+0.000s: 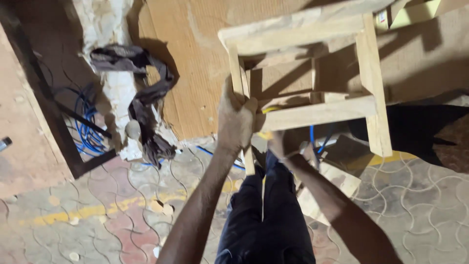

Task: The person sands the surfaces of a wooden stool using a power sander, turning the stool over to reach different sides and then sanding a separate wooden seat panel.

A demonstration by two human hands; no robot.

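A bare wooden stool frame (320,110) stands tilted in front of me, its legs and rails of pale timber. My left hand (235,117) grips the near left leg of the stool just above the lower rail. Below that rail, my right hand (283,143) sits in shadow, closed on something I cannot make out. My dark trousers (266,210) show between my forearms.
A plywood sheet (190,58) leans behind the stool. A dark cloth (141,93) hangs on a white lumpy post (110,73). Blue cables (88,122) coil at left by a dark frame. A wooden offcut (332,183) lies on the patterned paved floor (97,215).
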